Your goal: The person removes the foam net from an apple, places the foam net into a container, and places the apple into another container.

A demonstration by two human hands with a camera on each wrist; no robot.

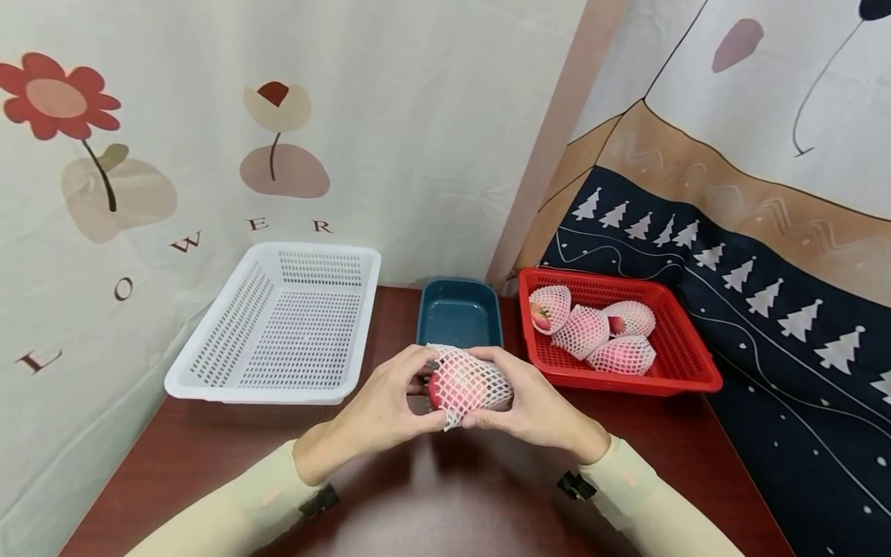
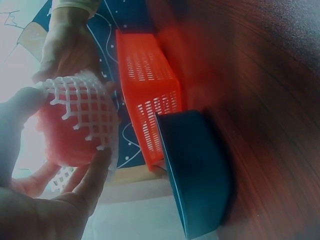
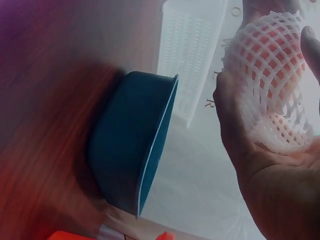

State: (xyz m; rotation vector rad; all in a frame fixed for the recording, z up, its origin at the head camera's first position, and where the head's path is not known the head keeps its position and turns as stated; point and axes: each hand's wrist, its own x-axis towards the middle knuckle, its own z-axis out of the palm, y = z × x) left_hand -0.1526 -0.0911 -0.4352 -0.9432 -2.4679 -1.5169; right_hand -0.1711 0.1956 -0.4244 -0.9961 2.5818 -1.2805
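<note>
Both hands hold a red fruit [image 1: 462,387] partly inside a white foam net sleeve [image 1: 480,381], raised above the table in front of the blue tub. My left hand [image 1: 383,398] grips the left end, where bare red skin shows at the mouth of the net [image 2: 82,107]. Around the right, netted end curl the thumb and fingers of my right hand [image 1: 539,406]. In the right wrist view the sleeve [image 3: 270,70] covers most of the fruit and looks loose near the palm.
A white perforated basket [image 1: 181,379] stands left on the dark red table [image 1: 459,510]. The blue tub [image 1: 459,333] sits in the middle. At right, a red basket [image 1: 685,360] contains several netted fruits [image 1: 581,331]. Printed cloth [image 1: 431,139] hangs behind.
</note>
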